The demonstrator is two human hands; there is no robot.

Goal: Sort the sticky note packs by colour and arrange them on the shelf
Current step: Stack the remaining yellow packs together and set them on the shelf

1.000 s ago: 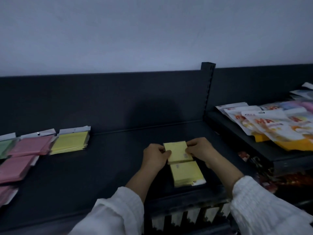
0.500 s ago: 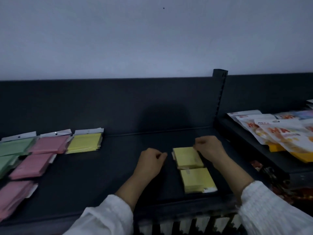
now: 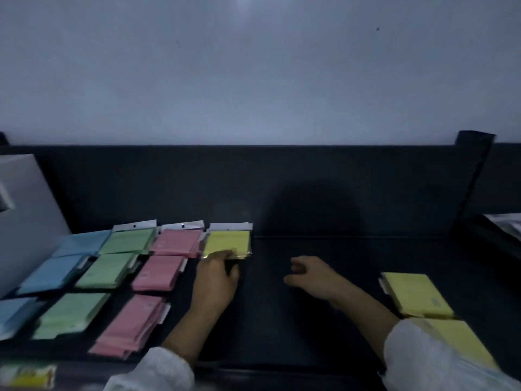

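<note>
Sticky note packs lie in colour columns on the dark shelf (image 3: pixel 324 306): blue packs (image 3: pixel 53 273) at far left, then green packs (image 3: pixel 108 270), then pink packs (image 3: pixel 158 273). One yellow pack (image 3: pixel 227 242) lies at the back, beside the pink column. My left hand (image 3: pixel 217 280) reaches to it, fingertips resting on its near edge. My right hand (image 3: pixel 313 275) hovers over bare shelf, fingers loosely curled, holding nothing. Two more yellow packs lie at the right: one (image 3: pixel 417 294) in full view, the other (image 3: pixel 456 342) partly under my right sleeve.
A grey box (image 3: pixel 25 215) stands at the far left behind the blue packs. A dark shelf upright (image 3: pixel 473 179) divides this bay from the neighbouring shelf, where pale packets (image 3: pixel 507 227) show at the right edge. A yellow-green packet (image 3: pixel 28 376) lies below the shelf's front edge.
Both hands have left the two yellow packs and moved left. My left hand has reached the yellow pack at the back. The view has swung left, bringing the blue packs into sight.
</note>
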